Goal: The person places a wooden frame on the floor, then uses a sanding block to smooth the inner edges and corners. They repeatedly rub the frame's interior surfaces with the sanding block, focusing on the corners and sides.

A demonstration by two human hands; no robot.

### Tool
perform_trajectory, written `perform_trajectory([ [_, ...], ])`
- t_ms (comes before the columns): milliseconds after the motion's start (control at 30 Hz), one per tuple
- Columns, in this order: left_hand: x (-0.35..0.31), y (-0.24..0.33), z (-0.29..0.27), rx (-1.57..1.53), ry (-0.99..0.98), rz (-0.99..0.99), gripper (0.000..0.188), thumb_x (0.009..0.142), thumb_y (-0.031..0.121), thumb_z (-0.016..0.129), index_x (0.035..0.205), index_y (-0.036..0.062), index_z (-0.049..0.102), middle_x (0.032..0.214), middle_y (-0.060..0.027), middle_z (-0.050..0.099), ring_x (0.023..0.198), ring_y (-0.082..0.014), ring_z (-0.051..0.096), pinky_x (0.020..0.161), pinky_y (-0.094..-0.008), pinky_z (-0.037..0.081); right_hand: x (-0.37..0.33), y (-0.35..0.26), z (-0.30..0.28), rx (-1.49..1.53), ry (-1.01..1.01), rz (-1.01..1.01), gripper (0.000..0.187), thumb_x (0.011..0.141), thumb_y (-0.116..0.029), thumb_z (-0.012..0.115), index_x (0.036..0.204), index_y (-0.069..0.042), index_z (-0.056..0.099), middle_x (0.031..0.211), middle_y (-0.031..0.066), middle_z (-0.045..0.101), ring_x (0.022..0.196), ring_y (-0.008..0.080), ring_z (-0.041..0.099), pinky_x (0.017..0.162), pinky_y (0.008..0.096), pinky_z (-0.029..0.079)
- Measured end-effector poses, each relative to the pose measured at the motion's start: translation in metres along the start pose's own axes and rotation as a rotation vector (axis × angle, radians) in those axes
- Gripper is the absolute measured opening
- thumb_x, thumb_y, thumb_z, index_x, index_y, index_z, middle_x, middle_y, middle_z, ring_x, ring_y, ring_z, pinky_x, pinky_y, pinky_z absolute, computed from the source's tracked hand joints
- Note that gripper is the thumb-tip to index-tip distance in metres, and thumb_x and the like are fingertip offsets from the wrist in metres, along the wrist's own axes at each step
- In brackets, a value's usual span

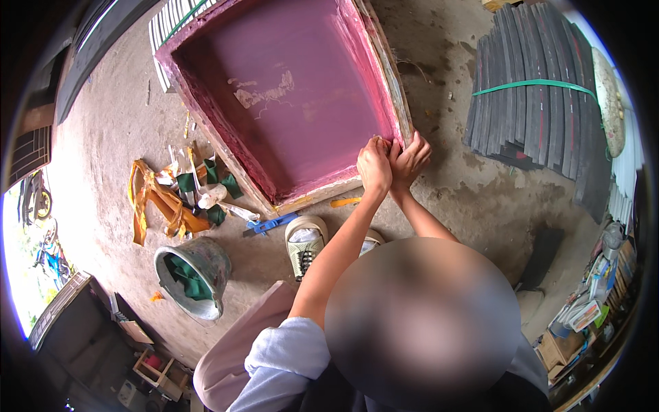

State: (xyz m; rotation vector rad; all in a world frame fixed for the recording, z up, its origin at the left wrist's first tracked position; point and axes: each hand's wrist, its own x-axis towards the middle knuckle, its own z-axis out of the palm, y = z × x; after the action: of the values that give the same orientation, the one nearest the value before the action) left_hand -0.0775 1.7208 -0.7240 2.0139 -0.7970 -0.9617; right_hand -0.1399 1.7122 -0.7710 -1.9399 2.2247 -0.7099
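A metal bucket holding green strips is sitting at lower left of the frame. Orange and green scraps are lying above it. A strapped stack of dark slats is leaning at upper right.

Matt magenta mesh in a wooden frame; rough concrete floor.

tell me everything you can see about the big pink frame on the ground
The frame is a large four-sided wooden frame with a pink-purple screen stretched inside, lying flat on the concrete floor. Its rim is smeared pink, bare wood showing along the near edge. Pale scuffed patches mark the screen's middle. The left hand and right hand press together on its near right corner.
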Motion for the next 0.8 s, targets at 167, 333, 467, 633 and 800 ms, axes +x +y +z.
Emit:
perform_trajectory([
  [167,0.005,-0.002,-0.014,-0.071,-0.151,-0.067,0.026,0.093,0.02,0.045,0.09,0.0023,0.063,0.077,-0.0181,0.066,0.073,-0.0361,0.063,0.07,-0.045,0.048,-0.002,-0.001,-0.001,0.016,0.052,-0.032,0.05,0.082,-0.027,0.055,0.124,-0.004,0.043,0.118,0.0155,0.045,0.11,0.0339,0.044,0.092,0.0475,0.035],
  [333,0.023,0.003,-0.034,0.17,-0.47,0.151,0.025,0.093,0.018,0.043,0.093,0.0025,0.063,0.084,-0.0172,0.067,0.082,-0.0321,0.066,0.074,-0.0402,0.049,-0.003,0.005,0.0,0.033,0.055,-0.049,0.052,0.08,-0.023,0.056,0.126,-0.002,0.043,0.119,0.0163,0.044,0.111,0.0348,0.044,0.094,0.0472,0.034],
  [467,0.043,0.005,-0.05,0.14,-0.534,0.394,0.016,0.088,0.005,0.047,0.095,0.0032,0.062,0.087,-0.0181,0.066,0.082,-0.0308,0.066,0.075,-0.0391,0.052,-0.005,0.001,-0.002,0.065,0.048,-0.051,0.054,0.078,-0.019,0.056,0.127,-0.001,0.043,0.119,0.0165,0.044,0.11,0.0353,0.044,0.094,0.0469,0.034],
  [633,0.062,0.005,-0.063,0.363,-0.548,0.729,0.012,0.083,0.0,0.052,0.09,0.004,0.061,0.095,-0.0093,0.063,0.079,-0.0264,0.066,0.074,-0.0354,0.056,-0.003,-0.001,-0.004,0.097,0.087,-0.081,0.049,0.086,-0.026,0.051,0.127,0.0,0.044,0.116,0.0174,0.045,0.108,0.0361,0.045,0.093,0.0463,0.035],
  [800,0.053,0.013,-0.046,0.603,-0.62,0.452,0.056,0.087,0.053,0.051,0.082,-0.0026,0.06,0.079,-0.0199,0.064,0.074,-0.0377,0.065,0.066,-0.0413,0.055,-0.004,0.008,-0.002,0.079,0.037,-0.088,0.05,0.088,-0.027,0.049,0.129,0.0,0.042,0.118,0.0168,0.044,0.11,0.0346,0.044,0.093,0.0456,0.035],
])
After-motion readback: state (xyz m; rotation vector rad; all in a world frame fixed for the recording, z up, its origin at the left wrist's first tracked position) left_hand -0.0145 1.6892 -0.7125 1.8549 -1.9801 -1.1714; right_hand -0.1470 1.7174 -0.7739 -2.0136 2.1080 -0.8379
